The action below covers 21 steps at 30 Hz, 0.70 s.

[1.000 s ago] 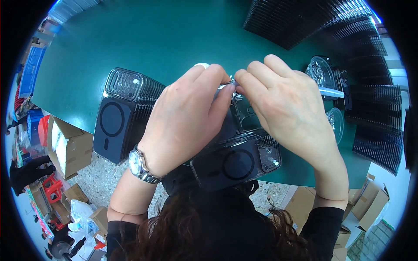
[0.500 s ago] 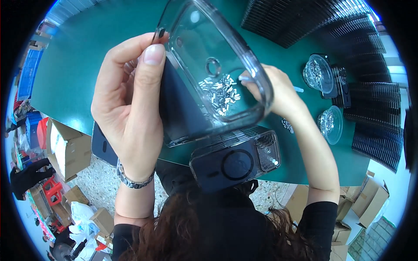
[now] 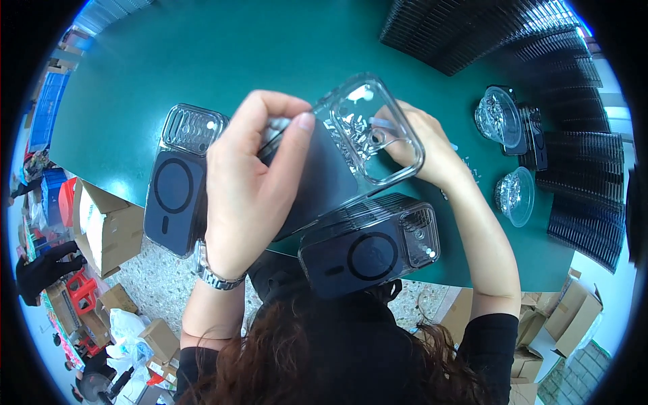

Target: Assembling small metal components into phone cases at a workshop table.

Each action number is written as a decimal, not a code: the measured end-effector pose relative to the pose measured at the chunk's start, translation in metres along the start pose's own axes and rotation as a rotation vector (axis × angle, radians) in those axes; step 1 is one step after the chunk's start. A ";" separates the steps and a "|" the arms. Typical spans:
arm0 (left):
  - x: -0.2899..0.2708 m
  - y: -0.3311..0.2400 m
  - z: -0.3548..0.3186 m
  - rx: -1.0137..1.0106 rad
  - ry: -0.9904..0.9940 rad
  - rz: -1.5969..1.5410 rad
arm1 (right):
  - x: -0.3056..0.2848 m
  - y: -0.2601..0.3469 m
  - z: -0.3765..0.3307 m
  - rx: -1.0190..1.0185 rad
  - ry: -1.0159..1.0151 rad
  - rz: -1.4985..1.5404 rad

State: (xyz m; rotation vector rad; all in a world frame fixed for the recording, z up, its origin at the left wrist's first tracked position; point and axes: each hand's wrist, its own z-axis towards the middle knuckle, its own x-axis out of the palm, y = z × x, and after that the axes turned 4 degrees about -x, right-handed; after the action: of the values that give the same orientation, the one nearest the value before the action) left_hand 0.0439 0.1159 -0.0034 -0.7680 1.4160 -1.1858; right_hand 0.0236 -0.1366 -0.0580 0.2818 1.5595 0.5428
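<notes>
My left hand [image 3: 253, 179] pinches a phone case [image 3: 317, 179] by its edge, thumb in front. The case has a dark smoky back and a clear camera frame, and it is tilted above the table. Beyond it, partly seen through the clear frame, my right hand [image 3: 422, 145] is closed round a thin pale stick-like tool [image 3: 382, 123]. The tool's tip is near a pile of small silvery metal pieces [image 3: 352, 138] on the table. A stack of similar cases [image 3: 371, 256] stands at the near edge, below the held case. Another stack of cases [image 3: 177, 182] lies left of my left hand.
On the right of the green table [image 3: 202, 54], two clear round tubs [image 3: 498, 118] hold silvery pieces. Long rows of dark cases [image 3: 580, 162] line the far right and back. Cardboard boxes [image 3: 108, 226] stand on the floor left and right.
My left hand has moved down and right, lowering and turning the held case. The stack of cases at left has come into fuller view. My right hand stays nearly in place.
</notes>
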 end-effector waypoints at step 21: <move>0.017 0.007 0.011 0.216 0.227 0.304 | -0.042 0.060 0.001 -0.536 -0.206 -0.226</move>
State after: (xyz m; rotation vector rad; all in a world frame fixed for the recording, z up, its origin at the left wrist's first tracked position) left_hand 0.0523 0.1000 -0.0145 -0.2616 1.4964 -1.1874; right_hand 0.0187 -0.1060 0.0085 -0.2384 1.1756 0.7053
